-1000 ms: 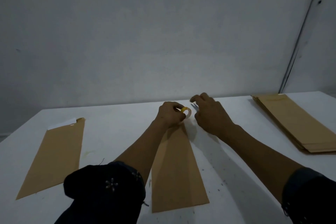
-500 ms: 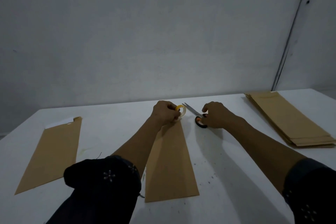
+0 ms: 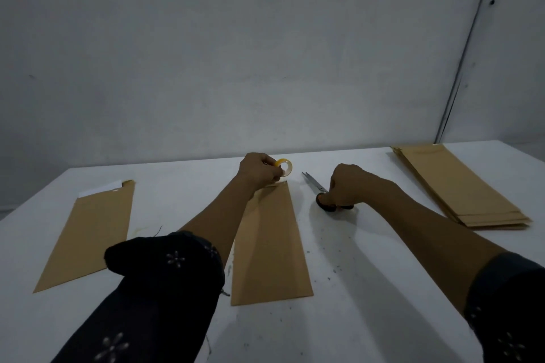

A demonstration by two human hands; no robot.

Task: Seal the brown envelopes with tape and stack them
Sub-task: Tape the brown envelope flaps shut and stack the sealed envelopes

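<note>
Tape roll (image 3: 285, 167) pinched by left hand (image 3: 259, 171) above centre envelope (image 3: 269, 240); scissors (image 3: 320, 193) gripped by right hand (image 3: 348, 184) beside it. Risk: tape twisted, stuck crooked.

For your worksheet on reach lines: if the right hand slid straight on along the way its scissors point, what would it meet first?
Probably the tape roll held by the left hand; the scissors in the right hand point up-left toward it, though depth is unclear.

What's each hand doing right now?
Left hand: holding the tape roll.
Right hand: gripping the scissors by the handles.
</note>
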